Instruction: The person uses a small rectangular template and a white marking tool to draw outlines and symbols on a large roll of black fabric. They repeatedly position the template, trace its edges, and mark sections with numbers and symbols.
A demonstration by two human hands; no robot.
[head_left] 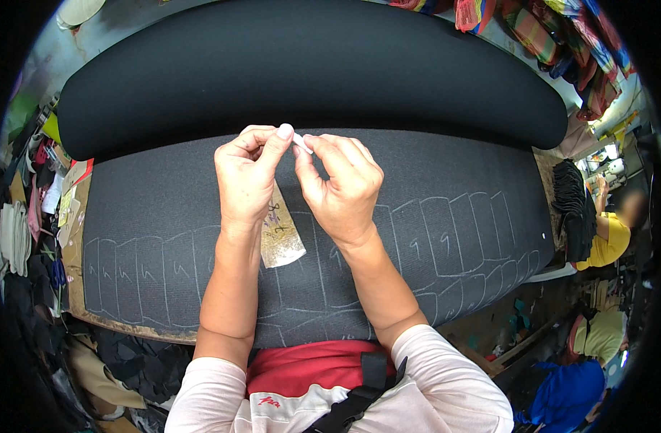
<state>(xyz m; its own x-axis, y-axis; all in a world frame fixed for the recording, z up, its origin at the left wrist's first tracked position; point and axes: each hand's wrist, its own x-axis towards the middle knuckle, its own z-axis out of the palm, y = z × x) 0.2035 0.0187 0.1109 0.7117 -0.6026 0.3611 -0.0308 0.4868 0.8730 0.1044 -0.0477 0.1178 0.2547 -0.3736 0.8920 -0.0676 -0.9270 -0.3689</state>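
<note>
A small white piece of chalk [302, 143] is held up over the dark fabric [150, 191], between my two hands. My left hand [245, 180] is closed, its thumb and curled fingers pinching the chalk's left end. From the other side, the thumb and fingertips of my right hand [345, 184] grip the right end. Below them a worn, yellowish card pattern piece [283, 242] with handwritten marks lies on the fabric, partly covered by my left hand and forearm. Rows of white chalk outlines run across the cloth.
A thick roll of black fabric [309, 65] spans the far side of the table. Stacked dark cut pieces [572, 206] stand at the right edge. Scissors [58, 273] and folded cloth [14, 234] lie on the left. Another person in yellow [610, 242] sits at the right.
</note>
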